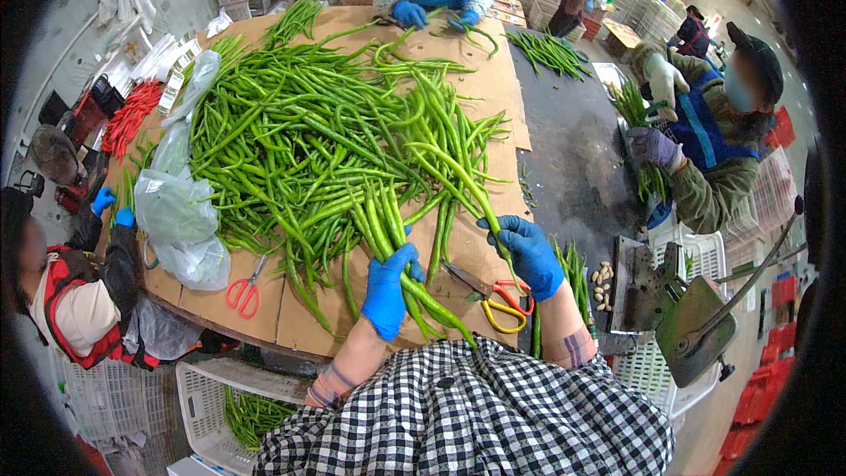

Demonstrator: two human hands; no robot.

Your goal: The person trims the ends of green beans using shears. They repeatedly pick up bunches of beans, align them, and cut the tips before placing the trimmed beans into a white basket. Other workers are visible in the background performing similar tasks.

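My left hand (390,287), in a blue glove, is closed around a bunch of long green chili peppers (381,225) whose ends stick out above and below the fist. In my right hand (529,254), also gloved in blue, is a single long green pepper (462,178), gripped near its lower end. A large heap of green peppers (291,125) covers the cardboard (492,89) beyond my hands. Between my forearms lie scissors with red and yellow handles (505,311), their blades pointing away toward the heap.
Red-handled scissors (244,294) lie at the left front. A clear plastic bag (178,218) bounds the heap's left side. At right stand a metal bench device with a lever (700,320) and peanut-like pieces (602,285). A white crate (198,403) holds peppers below. Co-workers sit around the table.
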